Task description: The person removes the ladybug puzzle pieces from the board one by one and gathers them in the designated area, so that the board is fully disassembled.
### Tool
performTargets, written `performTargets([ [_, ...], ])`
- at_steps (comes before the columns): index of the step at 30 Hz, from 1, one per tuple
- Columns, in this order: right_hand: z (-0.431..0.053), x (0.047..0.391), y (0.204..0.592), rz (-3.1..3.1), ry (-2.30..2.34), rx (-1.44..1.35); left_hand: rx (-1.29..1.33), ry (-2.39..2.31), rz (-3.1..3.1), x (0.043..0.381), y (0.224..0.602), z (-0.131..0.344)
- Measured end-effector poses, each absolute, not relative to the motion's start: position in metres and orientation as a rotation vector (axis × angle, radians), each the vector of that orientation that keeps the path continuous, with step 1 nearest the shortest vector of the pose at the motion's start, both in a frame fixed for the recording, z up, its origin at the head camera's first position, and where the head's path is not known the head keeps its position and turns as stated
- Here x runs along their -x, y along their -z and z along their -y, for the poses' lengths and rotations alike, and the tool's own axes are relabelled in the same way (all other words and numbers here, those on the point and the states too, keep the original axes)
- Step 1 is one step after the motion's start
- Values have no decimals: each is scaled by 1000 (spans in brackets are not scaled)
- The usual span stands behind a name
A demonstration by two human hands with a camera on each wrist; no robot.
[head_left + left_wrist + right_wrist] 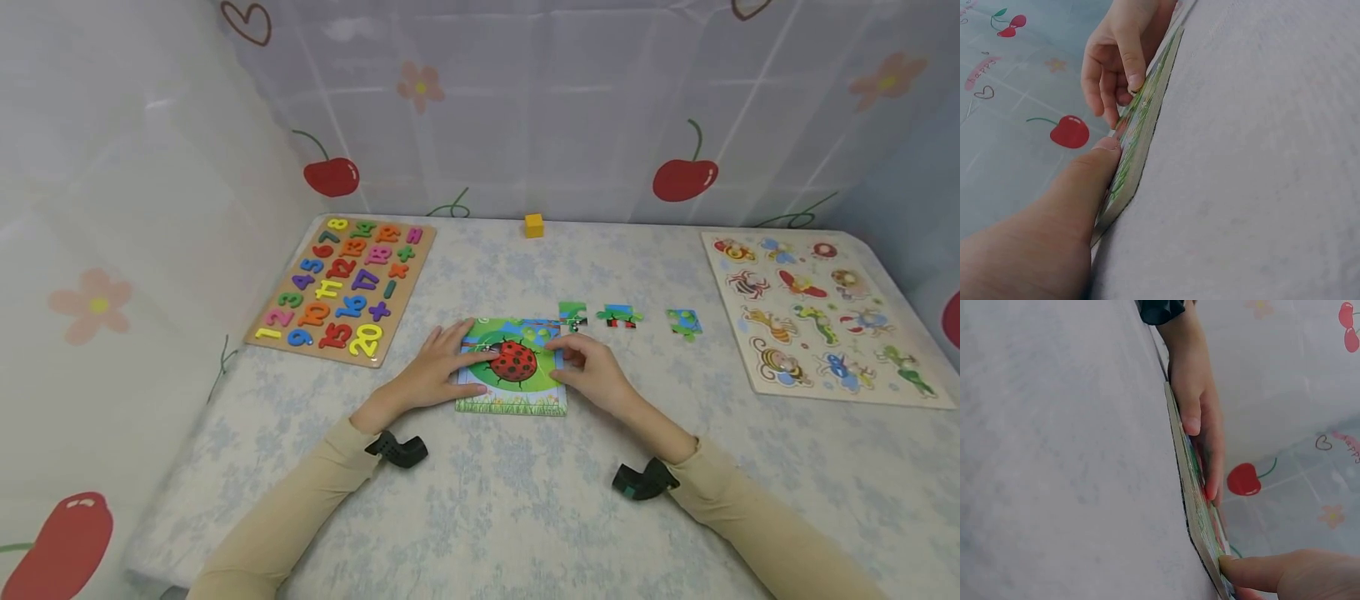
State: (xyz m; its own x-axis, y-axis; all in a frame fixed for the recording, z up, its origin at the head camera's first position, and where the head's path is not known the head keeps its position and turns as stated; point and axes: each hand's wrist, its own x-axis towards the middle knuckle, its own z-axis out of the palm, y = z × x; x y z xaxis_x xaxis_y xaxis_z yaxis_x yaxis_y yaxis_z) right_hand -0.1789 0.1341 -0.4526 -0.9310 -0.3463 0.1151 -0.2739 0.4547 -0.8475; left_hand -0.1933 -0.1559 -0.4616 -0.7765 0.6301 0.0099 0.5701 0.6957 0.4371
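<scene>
A flat puzzle board with a red ladybug picture lies on the table between both hands. My left hand rests spread over its left side, with fingers straight on the picture and the thumb flat near the lower left. At the right edge, my right hand curls its fingers and pinches a small puzzle piece between thumb and index finger; most of the piece is hidden by the hand. The right thumb sits right at the board's rim. Just beyond the upper right corner lies a loose puzzle piece.
Two more loose pieces, one with red and green and one mostly blue-green, lie farther right. A wooden number board is at the left, an insect board at the right. A yellow cube sits at the back edge.
</scene>
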Motion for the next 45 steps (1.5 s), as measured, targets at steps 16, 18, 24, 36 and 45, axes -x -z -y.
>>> performTargets([
  [16,-133,179,456,-2664,1535,679,-1005,-565,-2752,194,460,156],
  [18,-132,179,456,-2654,1550,709,-1009,-566,-2753,194,460,157],
  [24,-132,178,458,-2637,1598,702,-1021,-567,-2759,194,460,157],
  [36,-134,179,460,-2594,1690,649,-1063,-592,-2777,193,460,155],
  [45,-134,181,463,-2577,1746,646,-1270,-630,-2646,191,458,151],
])
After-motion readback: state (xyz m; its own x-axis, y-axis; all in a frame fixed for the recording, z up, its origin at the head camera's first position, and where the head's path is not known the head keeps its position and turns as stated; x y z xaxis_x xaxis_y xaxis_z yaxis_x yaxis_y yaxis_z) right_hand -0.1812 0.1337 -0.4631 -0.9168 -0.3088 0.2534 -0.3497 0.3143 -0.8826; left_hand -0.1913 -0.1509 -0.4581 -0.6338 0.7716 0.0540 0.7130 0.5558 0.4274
